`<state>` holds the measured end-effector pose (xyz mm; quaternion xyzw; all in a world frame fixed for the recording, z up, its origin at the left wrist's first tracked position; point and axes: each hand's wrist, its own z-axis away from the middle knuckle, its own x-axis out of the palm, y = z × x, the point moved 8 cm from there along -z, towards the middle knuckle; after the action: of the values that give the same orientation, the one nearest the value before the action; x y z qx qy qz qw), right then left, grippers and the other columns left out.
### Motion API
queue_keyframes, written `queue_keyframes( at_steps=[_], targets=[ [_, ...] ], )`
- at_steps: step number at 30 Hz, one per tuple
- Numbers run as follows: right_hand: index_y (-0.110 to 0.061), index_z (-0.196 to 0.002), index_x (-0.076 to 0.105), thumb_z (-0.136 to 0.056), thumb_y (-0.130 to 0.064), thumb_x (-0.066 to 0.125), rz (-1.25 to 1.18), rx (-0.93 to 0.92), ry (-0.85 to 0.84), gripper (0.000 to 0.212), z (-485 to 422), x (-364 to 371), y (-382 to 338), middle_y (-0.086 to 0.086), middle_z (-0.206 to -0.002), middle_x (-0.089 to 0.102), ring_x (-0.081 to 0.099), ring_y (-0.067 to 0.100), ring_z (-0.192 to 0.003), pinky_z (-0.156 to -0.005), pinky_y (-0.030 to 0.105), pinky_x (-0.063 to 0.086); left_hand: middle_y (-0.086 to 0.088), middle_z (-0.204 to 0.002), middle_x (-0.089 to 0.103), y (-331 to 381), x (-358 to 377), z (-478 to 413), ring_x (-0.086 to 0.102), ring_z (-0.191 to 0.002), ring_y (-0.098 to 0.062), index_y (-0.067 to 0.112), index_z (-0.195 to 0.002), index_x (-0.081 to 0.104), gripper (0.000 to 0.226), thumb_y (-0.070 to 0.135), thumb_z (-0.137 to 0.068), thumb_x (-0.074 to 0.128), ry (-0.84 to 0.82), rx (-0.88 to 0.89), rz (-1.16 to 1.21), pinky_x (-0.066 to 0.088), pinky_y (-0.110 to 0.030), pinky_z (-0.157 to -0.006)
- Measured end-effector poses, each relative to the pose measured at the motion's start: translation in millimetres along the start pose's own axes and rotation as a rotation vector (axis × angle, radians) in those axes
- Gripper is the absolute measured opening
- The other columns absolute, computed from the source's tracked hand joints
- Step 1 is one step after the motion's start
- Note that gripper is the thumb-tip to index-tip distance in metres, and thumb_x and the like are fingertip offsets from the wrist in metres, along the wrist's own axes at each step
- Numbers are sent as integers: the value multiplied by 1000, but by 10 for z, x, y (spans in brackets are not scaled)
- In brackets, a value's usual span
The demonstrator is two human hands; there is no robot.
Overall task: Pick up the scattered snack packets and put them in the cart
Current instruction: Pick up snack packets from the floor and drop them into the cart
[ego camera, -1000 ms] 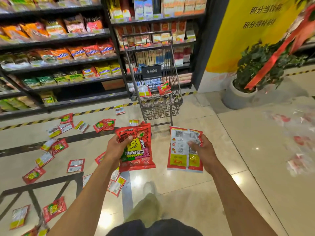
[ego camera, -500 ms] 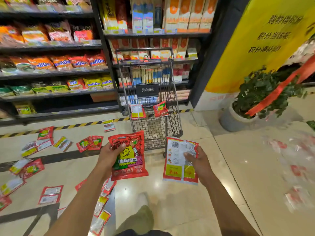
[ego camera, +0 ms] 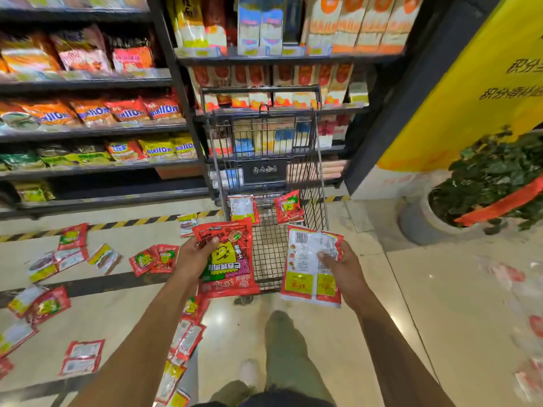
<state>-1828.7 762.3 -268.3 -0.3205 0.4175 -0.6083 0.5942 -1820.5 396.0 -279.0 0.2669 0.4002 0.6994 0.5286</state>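
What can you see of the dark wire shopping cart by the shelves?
The dark wire-mesh metal shopping cart stands upright on the glossy tiled floor before shelves. A black handle bar crosses its far top, and a black plate with pale characters hangs on its far wall. Two small red snack packets lie inside. The large red packet in the left hand and red-and-white packets in the right hand cover its near edge.

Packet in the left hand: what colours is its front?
The packet is mainly red with a yellow and green centre graphic; head view shows it best.
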Motion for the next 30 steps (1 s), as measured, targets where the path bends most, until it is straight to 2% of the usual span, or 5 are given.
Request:
queue_keyframes(
  at_steps=[8, 18, 23, 26, 30],
  targets=[
    [-23, -122, 63, -94, -7, 73, 35, 95, -36, 33, -1839, 207, -301, 3, -118, 76, 76, 28, -104, -90, 55, 61, -5, -103, 81, 330, 605, -1450, 79, -92, -26, 18, -117, 70, 18, 26, -101, 66, 42, -99, -30, 62, -52, -87],
    [-16, -123, 66, -90, -8, 76, 179, 270, -72, 36, -4037, 681, 49, 8, -116, 77, 75, 27, -98, -90, 51, 61, 9, -91, 72, 284, 1219, -3438, 66, -81, -8, 16, -115, 71, 15, 19, -101, 68, 113, -205, -223, 48, -7, -55],
    [-21, -113, 65, -79, -23, 83, 256, 325, -92, 38, -4900, 779, 802, 6, -109, 77, 75, 33, -98, -84, 56, 62, 4, -99, 75, -204, 1360, -4319, 70, -89, -11, 15, -118, 70, 18, 17, -100, 68, 117, -281, -278, 56, -27, -74],
    [-11, -109, 58, -91, 4, 72, 300, 353, -69, 27, -5277, 932, 1005, 7, -95, 68, 70, 15, -79, -71, 37, 57, 7, -91, 71, -546, 1434, -4828, 67, -81, -11, 16, -112, 66, 10, 18, -102, 64, 151, -294, -360, 52, -15, -61],
    [-8, -135, 53, -93, -20, 75, 534, 422, -77, 49, -5824, 1041, 1427, 7, -114, 61, 59, 20, -100, -94, 38, 52, -2, -99, 66, -930, 1389, -5385, 63, -84, -20, 17, -121, 62, 19, 22, -103, 62, 220, -330, -467, 55, -17, -70]
  ],
)
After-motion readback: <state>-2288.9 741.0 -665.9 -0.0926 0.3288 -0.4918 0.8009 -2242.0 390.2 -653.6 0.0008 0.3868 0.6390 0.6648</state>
